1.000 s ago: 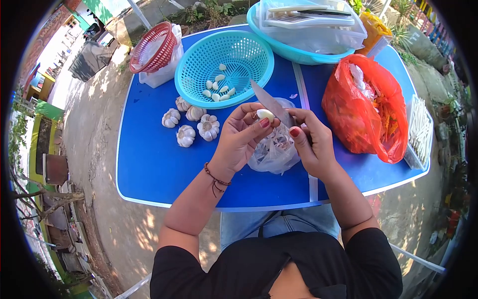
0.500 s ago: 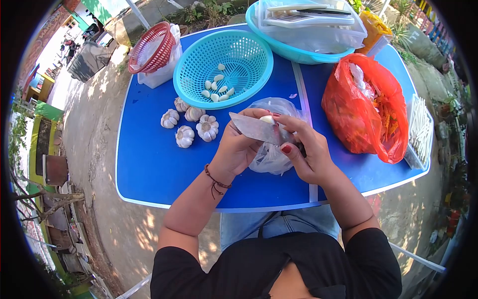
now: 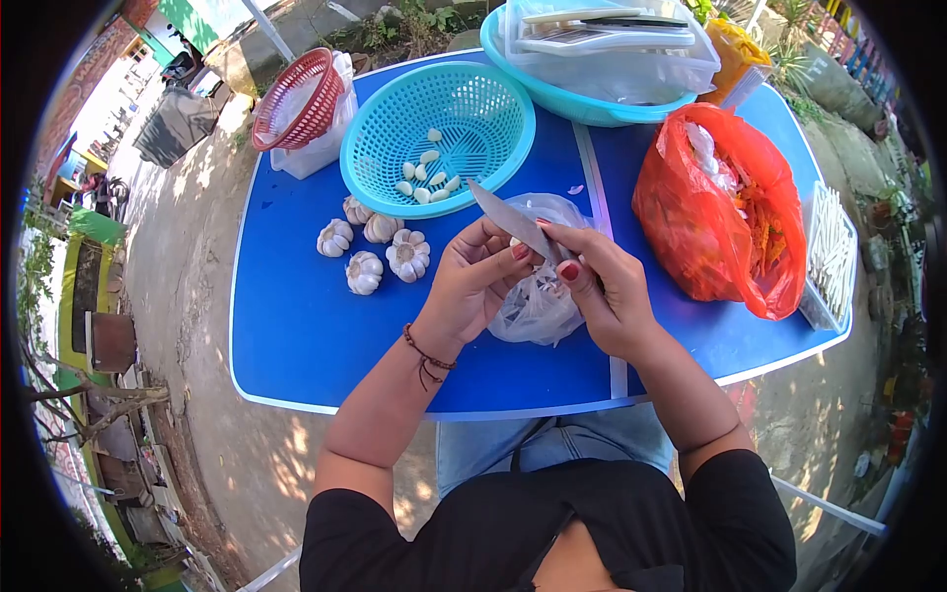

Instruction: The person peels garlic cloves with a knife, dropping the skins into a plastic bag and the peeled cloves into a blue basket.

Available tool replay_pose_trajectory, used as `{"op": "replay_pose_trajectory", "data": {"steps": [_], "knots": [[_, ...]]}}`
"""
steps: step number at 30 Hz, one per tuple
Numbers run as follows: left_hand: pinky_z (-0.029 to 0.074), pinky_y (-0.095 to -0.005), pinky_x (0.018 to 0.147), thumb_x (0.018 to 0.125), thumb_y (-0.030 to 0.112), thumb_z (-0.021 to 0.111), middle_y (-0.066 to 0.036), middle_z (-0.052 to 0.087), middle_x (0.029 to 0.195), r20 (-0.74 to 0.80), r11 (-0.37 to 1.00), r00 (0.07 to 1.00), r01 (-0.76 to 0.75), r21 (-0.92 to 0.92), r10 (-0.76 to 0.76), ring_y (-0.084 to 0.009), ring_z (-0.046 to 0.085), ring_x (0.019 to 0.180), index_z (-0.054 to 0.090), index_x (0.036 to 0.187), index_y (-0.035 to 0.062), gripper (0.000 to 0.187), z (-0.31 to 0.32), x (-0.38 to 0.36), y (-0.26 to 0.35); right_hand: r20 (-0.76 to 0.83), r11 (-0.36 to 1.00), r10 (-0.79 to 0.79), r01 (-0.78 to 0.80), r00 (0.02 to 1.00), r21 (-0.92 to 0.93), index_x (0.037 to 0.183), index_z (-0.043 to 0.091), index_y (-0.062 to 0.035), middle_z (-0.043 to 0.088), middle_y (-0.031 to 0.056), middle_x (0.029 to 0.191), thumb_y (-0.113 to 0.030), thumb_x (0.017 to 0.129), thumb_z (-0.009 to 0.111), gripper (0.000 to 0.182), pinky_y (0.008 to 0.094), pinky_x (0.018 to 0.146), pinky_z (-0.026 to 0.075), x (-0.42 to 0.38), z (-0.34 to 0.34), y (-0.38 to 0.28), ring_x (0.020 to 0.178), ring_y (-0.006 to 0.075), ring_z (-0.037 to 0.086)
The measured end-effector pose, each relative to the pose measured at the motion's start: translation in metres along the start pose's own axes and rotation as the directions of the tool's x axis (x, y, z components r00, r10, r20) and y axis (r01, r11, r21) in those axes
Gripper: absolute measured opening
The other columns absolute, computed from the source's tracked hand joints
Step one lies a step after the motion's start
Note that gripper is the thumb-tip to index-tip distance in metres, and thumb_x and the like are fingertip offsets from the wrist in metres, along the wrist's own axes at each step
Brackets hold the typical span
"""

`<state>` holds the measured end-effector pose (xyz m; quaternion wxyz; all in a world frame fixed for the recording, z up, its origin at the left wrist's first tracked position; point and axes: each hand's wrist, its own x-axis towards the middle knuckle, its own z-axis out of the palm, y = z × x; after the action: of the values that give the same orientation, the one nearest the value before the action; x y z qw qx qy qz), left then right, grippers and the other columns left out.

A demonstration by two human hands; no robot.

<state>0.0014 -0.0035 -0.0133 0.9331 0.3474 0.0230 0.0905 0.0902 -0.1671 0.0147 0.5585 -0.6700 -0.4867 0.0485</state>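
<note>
My right hand is closed around a knife, its blade pointing up and to the left. Pinched in the fingers of my left hand is a garlic clove, mostly hidden behind the blade and fingertips. Both hands are over a clear plastic bag with peelings inside. Several whole garlic bulbs lie left of my hands. Beyond them, a turquoise basket holds several peeled cloves.
A red plastic bag stands at the right, beside a container of white sticks. At the back are a turquoise basin with a clear box in it and a small red basket. Everything rests on a blue table.
The blade has tilted more steeply upward, and the clove, plainly visible before, is now largely covered. My left fingers have shifted slightly down to below the blade.
</note>
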Motion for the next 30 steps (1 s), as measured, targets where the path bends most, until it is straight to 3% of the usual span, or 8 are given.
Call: {"op": "replay_pose_trajectory", "data": {"steps": [4,9,14,20,22,25,28,30], "knots": [[0.054,-0.0267,0.083,0.085,0.002,0.064,-0.011,0.065,0.100,0.051,1.000,0.999,0.018,-0.016,-0.017,-0.0184,0.065,0.096,0.056,0.110,0.0020,0.027,-0.002,0.001,0.003,0.049,0.953,0.225,-0.230,0.973,0.197,0.120,0.056,0.0003,0.062,0.0115,0.091,-0.011,0.093,0.052,0.029,0.0283,0.068,0.047,-0.001,-0.002,-0.006,0.075,0.0157,0.058],[0.055,-0.0259,0.083,0.085,0.003,0.064,-0.010,0.064,0.101,0.093,0.999,0.994,0.048,0.000,-0.048,-0.0189,0.065,0.096,0.056,0.110,0.0024,0.026,0.005,0.002,0.005,-0.002,0.946,0.232,-0.225,0.973,0.233,0.120,0.056,0.0005,0.063,0.0116,0.094,-0.015,0.095,0.051,0.030,0.0267,0.070,0.047,-0.002,-0.001,-0.003,0.078,0.0141,0.058],[0.054,-0.0254,0.084,0.085,0.004,0.064,-0.009,0.063,0.102,0.039,0.998,0.998,0.045,-0.043,-0.044,-0.0183,0.065,0.096,0.056,0.108,0.0032,0.024,0.002,0.002,0.004,0.033,0.963,0.168,-0.171,0.985,0.208,0.121,0.055,0.0004,0.063,0.0122,0.097,-0.016,0.095,0.051,0.031,0.0266,0.070,0.047,-0.002,-0.005,-0.005,0.078,0.0146,0.059],[0.053,-0.0257,0.085,0.084,0.002,0.065,-0.008,0.061,0.104,0.012,0.998,0.998,0.054,0.022,-0.054,-0.0161,0.064,0.097,0.055,0.106,0.0052,0.025,0.009,0.002,0.006,-0.037,0.970,0.160,-0.150,0.986,0.190,0.122,0.054,0.0007,0.060,0.0078,0.089,-0.019,0.095,0.051,0.033,0.0239,0.064,0.044,-0.001,-0.007,-0.003,0.070,0.0100,0.054],[0.053,-0.0258,0.085,0.082,0.000,0.066,-0.007,0.060,0.104,0.019,0.999,0.999,0.040,0.017,-0.040,-0.0155,0.063,0.097,0.054,0.107,0.0055,0.028,0.009,0.001,0.006,-0.008,0.950,0.184,-0.175,0.983,0.259,0.123,0.053,-0.0001,0.057,0.0059,0.083,-0.023,0.096,0.050,0.036,0.0220,0.058,0.041,-0.001,-0.010,-0.002,0.064,0.0076,0.050],[0.053,-0.0255,0.085,0.080,-0.003,0.068,-0.007,0.059,0.106,0.059,0.999,0.998,-0.032,-0.006,0.032,-0.0145,0.062,0.098,0.054,0.108,0.0057,0.033,0.003,0.003,0.002,0.161,0.870,0.164,-0.220,0.973,0.441,0.128,0.048,-0.0034,0.051,0.0026,0.075,-0.033,0.096,0.049,0.044,0.0192,0.049,0.032,-0.004,-0.011,-0.001,0.054,0.0042,0.041],[0.053,-0.0248,0.085,0.077,-0.005,0.069,-0.007,0.059,0.107,0.089,0.995,0.991,-0.094,-0.034,0.097,-0.0136,0.061,0.097,0.054,0.109,0.0057,0.036,0.001,0.003,0.001,0.267,0.838,0.190,-0.298,0.945,0.457,0.127,0.047,-0.0043,0.050,0.0017,0.075,-0.032,0.096,0.049,0.042,0.0195,0.050,0.034,-0.003,-0.008,-0.009,0.054,0.0042,0.041],[0.052,-0.0242,0.085,0.076,-0.006,0.070,-0.007,0.059,0.107,0.066,0.996,0.994,-0.087,-0.009,0.087,-0.0129,0.061,0.097,0.054,0.109,0.0056,0.038,0.002,0.002,0.003,0.201,0.875,0.163,-0.236,0.966,0.423,0.122,0.049,-0.0042,0.049,0.0014,0.074,-0.028,0.096,0.050,0.036,0.0199,0.050,0.035,-0.003,-0.003,-0.002,0.054,0.0036,0.041]]}}
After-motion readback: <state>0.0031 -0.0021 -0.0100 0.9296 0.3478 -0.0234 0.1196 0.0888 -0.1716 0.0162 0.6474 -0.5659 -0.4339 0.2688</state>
